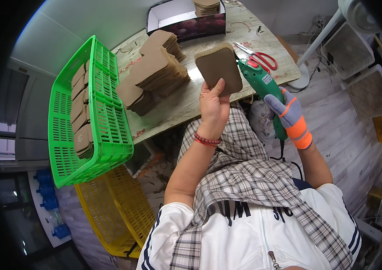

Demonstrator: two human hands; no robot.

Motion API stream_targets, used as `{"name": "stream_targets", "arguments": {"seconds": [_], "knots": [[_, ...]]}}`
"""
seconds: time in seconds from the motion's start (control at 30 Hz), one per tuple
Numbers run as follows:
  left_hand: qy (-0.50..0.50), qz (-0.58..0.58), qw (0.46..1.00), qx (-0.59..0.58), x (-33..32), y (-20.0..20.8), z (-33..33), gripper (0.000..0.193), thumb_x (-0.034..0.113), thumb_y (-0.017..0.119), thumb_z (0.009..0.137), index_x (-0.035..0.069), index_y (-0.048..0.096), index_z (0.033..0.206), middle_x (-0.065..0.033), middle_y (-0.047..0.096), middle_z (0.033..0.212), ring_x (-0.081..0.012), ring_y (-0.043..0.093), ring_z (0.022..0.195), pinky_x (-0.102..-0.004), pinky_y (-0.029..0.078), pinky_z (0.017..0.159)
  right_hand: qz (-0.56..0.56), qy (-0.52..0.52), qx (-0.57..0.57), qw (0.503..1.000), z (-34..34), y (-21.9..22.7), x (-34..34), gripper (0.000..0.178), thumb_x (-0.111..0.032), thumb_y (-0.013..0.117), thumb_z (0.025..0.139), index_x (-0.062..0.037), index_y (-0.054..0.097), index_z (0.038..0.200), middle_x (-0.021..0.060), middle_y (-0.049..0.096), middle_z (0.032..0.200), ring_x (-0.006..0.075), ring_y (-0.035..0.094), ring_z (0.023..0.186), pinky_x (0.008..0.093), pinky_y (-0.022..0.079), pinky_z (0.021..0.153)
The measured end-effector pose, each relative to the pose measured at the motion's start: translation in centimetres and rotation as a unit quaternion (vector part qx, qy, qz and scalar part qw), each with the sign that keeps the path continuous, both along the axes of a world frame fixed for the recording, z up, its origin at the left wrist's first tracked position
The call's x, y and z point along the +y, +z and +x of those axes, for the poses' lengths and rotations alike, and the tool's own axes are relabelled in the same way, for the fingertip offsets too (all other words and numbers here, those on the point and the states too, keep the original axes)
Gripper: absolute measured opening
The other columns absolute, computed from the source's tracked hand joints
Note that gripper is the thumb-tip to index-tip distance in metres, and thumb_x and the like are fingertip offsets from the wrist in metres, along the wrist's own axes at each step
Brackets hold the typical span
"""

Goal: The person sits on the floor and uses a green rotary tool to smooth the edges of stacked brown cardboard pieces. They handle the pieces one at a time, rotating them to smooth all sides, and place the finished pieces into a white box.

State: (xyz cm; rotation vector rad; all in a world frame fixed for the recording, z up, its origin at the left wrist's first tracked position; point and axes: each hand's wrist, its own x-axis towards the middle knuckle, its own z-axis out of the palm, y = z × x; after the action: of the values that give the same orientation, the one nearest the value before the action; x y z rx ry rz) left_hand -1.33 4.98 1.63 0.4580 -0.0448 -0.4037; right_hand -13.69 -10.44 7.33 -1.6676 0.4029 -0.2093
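Left hand (pixel 213 105): bare, raised, thumb and fingers pinch a stack of brown cardboard pads (pixel 218 67), rounded corners, held upright.
Right hand (pixel 290 118): grey-orange knit glove, wrapped around green plastic power tool (pixel 263 87), tip just beside pads.
Beyond right: red scissors (pixel 260 57) on worn table (pixel 186 105).
Left of hands: cardboard piles (pixel 155 72), green mesh basket (pixel 105 121).
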Motion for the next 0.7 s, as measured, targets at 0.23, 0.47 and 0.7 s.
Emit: {"name": "stream_targets", "arguments": {"seconds": [0.23,0.47,0.7], "knots": [[-0.018,0.11,0.992,-0.055,1.8,-0.9,0.1,0.028,-0.006,0.057,0.086,0.002,0.058,0.112,-0.0088,0.063,0.11,-0.0202,0.061,0.1,-0.0358,0.051,0.088,-0.006,0.027,0.024,0.999,-0.3,1.1,-1.3,0.031,-0.024,0.065,0.086,0.0012,0.056,0.103,-0.0006,0.054,0.066,0.0063,0.05,0.051,0.0229,0.043,0.048],[-0.072,0.248,0.955,-0.149,5.2,0.6,2.2,0.024,-0.008,0.06,0.081,-0.003,0.062,0.105,-0.0077,0.066,0.099,-0.0125,0.063,0.088,-0.0258,0.051,0.079,-0.05,0.09,0.07,0.992,-1.6,2.3,-2.9,0.034,-0.024,0.068,0.083,0.0011,0.058,0.104,-0.0007,0.055,0.068,0.0048,0.049,0.054,0.0219,0.042,0.049],[-0.198,0.322,0.914,-0.144,6.7,0.8,2.9,0.028,-0.008,0.06,0.081,-0.005,0.061,0.108,-0.0076,0.066,0.097,-0.0123,0.063,0.083,-0.0248,0.051,0.075,-0.088,0.108,0.083,0.987,-2.2,1.5,-2.7,0.041,-0.033,0.072,0.08,-0.0006,0.061,0.102,-0.0015,0.057,0.065,0.0042,0.049,0.052,0.0209,0.04,0.047]]}}
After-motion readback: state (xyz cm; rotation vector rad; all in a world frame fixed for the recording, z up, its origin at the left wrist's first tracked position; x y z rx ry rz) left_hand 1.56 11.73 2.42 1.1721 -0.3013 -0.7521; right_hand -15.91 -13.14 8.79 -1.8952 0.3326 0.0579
